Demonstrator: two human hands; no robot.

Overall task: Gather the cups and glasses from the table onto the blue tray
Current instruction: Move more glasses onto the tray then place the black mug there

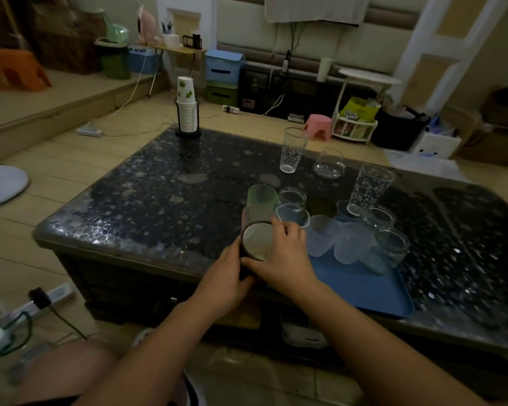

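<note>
I see a dim room with a pale tiled floor (79, 183). A dark speckled surface (165, 200) fills the middle. Beyond it stand a pink stool (318, 126), a white round side table (369, 76) and stacked storage boxes (223, 74) against the padded wall (349, 45).

The hands (261, 265) hide the dark cup's (254, 240) wall (only its rim shows) and the blue tray's (364, 291) near-left corner

No text, label, brand or number can be read anywhere; the paper cups (186, 92) stacked at the table's (147, 200) far edge bear only green leaf prints; the boxes behind show no legible print.
</note>
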